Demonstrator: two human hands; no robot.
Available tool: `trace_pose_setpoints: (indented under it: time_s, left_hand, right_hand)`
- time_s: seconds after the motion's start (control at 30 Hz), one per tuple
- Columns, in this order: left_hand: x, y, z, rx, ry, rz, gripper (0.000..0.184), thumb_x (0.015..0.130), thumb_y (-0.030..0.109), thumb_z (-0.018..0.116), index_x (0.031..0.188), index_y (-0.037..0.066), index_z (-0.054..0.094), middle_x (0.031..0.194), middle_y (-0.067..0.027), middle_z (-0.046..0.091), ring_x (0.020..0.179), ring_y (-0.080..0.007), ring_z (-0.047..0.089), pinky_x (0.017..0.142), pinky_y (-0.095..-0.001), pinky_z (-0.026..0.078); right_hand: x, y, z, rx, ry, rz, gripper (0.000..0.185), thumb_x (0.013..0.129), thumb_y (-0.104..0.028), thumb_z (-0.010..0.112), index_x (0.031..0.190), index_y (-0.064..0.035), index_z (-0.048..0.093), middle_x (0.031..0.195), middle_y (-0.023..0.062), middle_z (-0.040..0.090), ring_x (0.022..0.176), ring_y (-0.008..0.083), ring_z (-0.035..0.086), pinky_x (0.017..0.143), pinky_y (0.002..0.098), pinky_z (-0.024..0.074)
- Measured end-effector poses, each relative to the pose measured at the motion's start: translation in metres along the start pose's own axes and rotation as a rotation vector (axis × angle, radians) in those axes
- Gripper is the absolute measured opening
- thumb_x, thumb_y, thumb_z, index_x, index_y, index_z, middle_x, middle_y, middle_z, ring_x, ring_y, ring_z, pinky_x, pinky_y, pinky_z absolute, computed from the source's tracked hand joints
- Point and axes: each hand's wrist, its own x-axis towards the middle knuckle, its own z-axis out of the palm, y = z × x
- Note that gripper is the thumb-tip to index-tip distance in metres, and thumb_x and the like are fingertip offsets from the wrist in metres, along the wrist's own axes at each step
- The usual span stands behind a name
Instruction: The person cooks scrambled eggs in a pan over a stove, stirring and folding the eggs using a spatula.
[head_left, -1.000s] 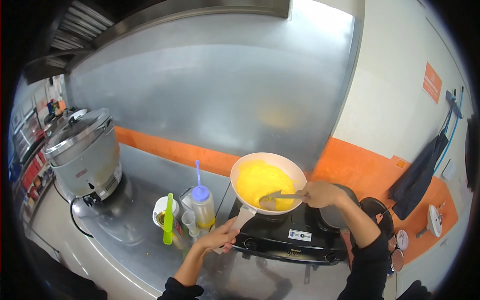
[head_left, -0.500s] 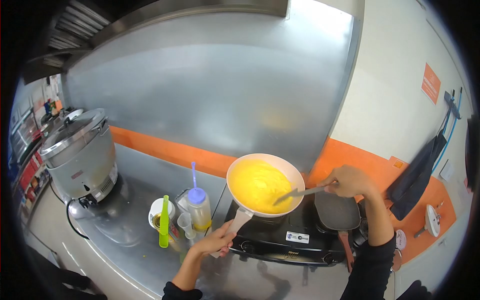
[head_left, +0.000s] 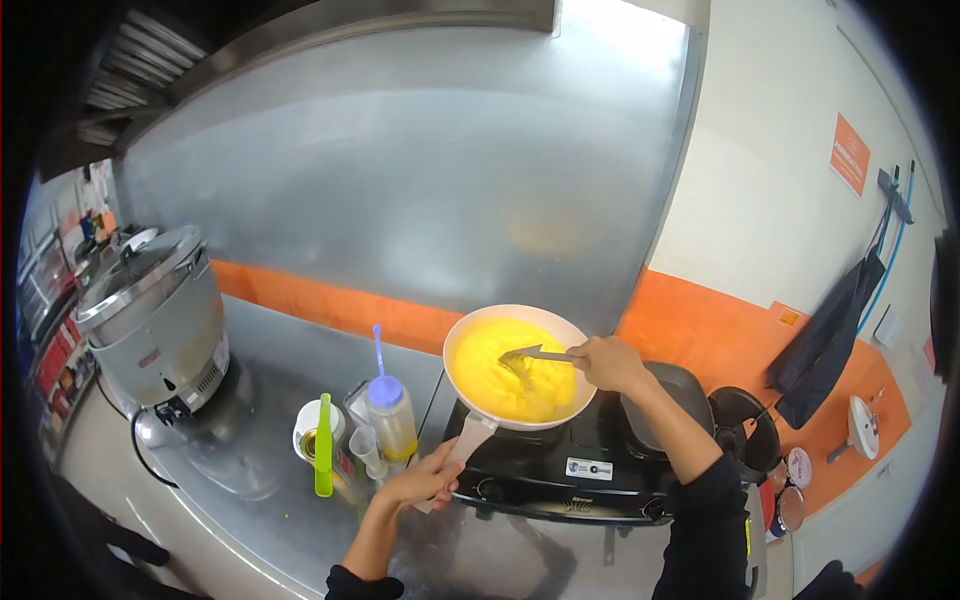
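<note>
My left hand (head_left: 426, 479) is wrapped round the pale handle of a white frying pan (head_left: 578, 411), which is over the left side of a black gas stove (head_left: 530, 470). Soft yellow egg (head_left: 490, 370) covers the inside of the pan, partly set and loose in places. From the right, my right hand (head_left: 610, 364) grips a grey spatula (head_left: 545, 354); its blade is in the egg near the middle of the pan. A dark square pan (head_left: 668, 395) on the right burner is partly hidden behind my right forearm.
Left of the stove stand a squeeze bottle (head_left: 391, 420) with a purple lid, a clear cup (head_left: 367, 448) and a white tub (head_left: 318, 425) with a green utensil (head_left: 323, 455) across it. A large rice cooker (head_left: 155, 330) sits further left. A black pan (head_left: 745, 430) is at right.
My right hand and the spatula have moved left, bringing the blade from the pan's right side to the middle of the egg. The left hand still holds the handle. The view has shifted slightly.
</note>
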Motion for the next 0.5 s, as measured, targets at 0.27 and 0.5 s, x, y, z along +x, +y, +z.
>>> trace_pose_setpoints:
  time_s: [0.27, 0.5]
  left_hand:
    - [-0.003, 0.003, 0.005, 0.009, 0.064, -0.006, 0.057, 0.099, 0.019, 0.045, 0.148, 0.015, 0.016, 0.073, -0.0006, 0.040, 0.052, -0.0066, 0.035, 0.045, -0.0227, 0.036]
    - [-0.004, 0.002, 0.004, 0.033, 0.067, 0.002, 0.057, 0.099, 0.020, 0.045, 0.148, 0.014, 0.016, 0.073, -0.0003, 0.040, 0.052, -0.0069, 0.036, 0.045, -0.0228, 0.036]
  right_hand:
    - [-0.070, 0.009, -0.099, -0.182, -0.186, -0.154, 0.025, 0.087, -0.023, 0.056, 0.108, -0.0197, 0.070, 0.092, 0.0086, 0.069, 0.085, 0.0304, 0.064, 0.075, 0.0413, 0.0492]
    - [-0.058, 0.014, -0.054, -0.344, -0.221, -0.043, 0.021, 0.085, -0.026, 0.058, 0.101, -0.0215, 0.072, 0.088, 0.0075, 0.069, 0.086, 0.0295, 0.066, 0.072, 0.0431, 0.0514]
